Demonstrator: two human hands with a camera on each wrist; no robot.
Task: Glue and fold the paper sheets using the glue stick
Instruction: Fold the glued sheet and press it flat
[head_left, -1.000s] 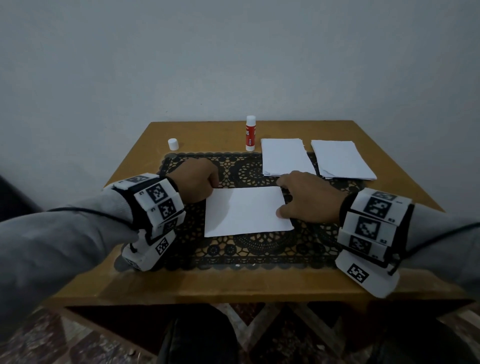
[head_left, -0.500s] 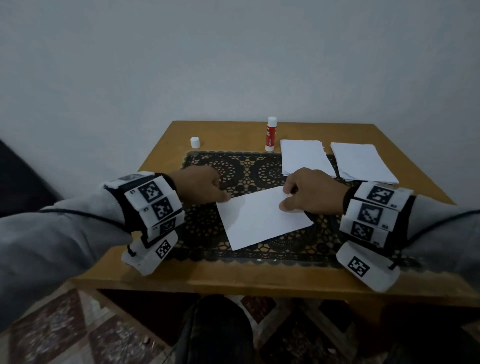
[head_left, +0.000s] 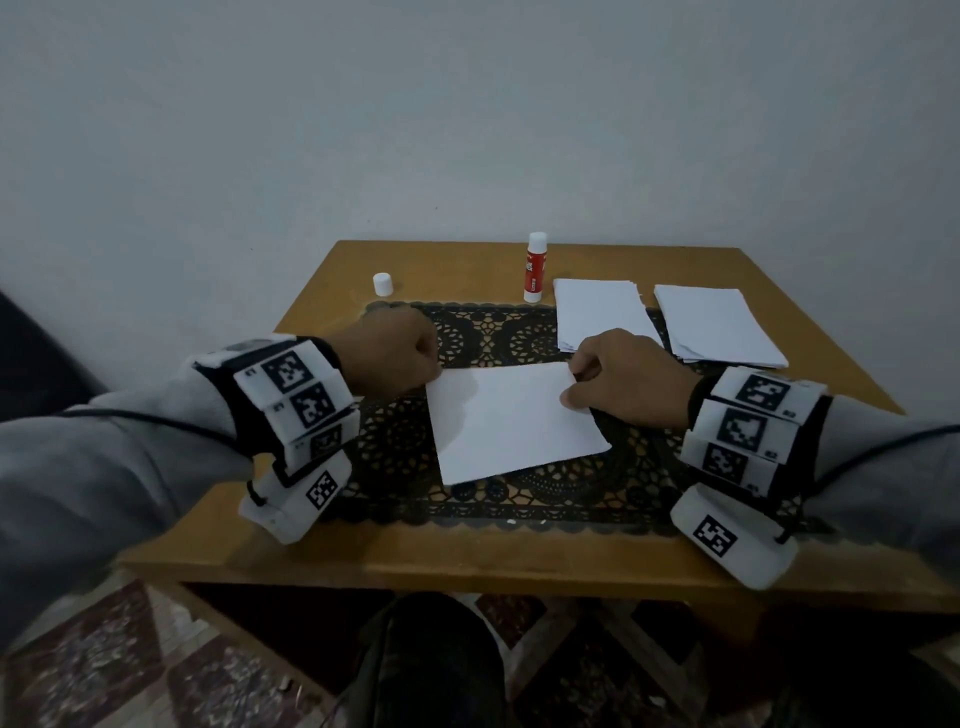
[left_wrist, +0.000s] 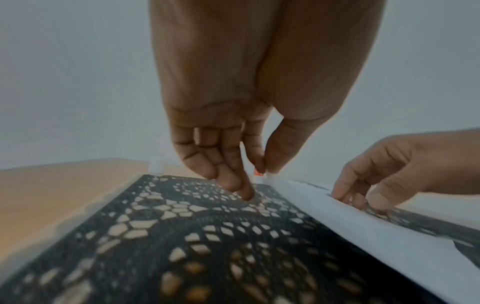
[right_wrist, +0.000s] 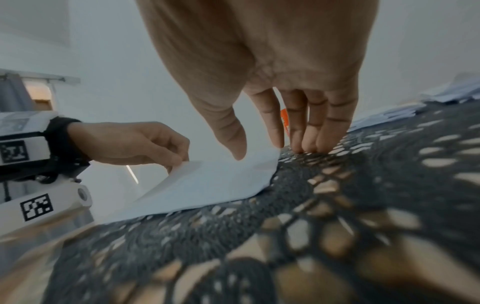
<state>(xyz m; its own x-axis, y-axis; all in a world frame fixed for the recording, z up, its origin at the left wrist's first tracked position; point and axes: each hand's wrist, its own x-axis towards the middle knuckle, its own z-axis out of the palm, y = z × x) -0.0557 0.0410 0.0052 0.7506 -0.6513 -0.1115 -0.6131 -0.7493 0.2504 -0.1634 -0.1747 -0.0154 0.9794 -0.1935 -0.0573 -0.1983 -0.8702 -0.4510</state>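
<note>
Left grip: left hand (head_left: 390, 352) pinches the far-left corner of the white paper sheet (head_left: 514, 420) between thumb and forefinger, the other fingers (left_wrist: 228, 181) curled down toward the mat; the corner is lifted clear of the mat.
Right grip: right hand (head_left: 626, 378) pinches the sheet's far-right corner between thumb and forefinger, while the remaining fingertips (right_wrist: 309, 144) rest on the mat just beside the paper's edge.
Small white cap: the small white round cap (head_left: 382, 284) stands on the bare wood at far left, well apart from its stick, so the glue is uncapped.
Sheet in hand: it lies at the middle of the black lace mat (head_left: 395, 441), far edge raised, near edge down on the lace. No glue line can be made out on it.
Glue stick: the red-and-white glue stick (head_left: 535, 267) stands upright at the far edge of the mat, untouched by either hand.
Nearer stack: a stack of white paper sheets (head_left: 602, 317) lies far right of centre, just beyond the right hand.
Farther stack: a second stack of white sheets (head_left: 719, 325) lies right of the first, close beside it; which is finished and which is waiting cannot be told.
Surface: the square brown wooden surface (head_left: 322, 540) carries it all.
Progress: this looks like the fold on one sheet, judging by both far corners being raised. Left to do: bring the edge over, crease it, set the sheet aside, and work through whatever remains.
</note>
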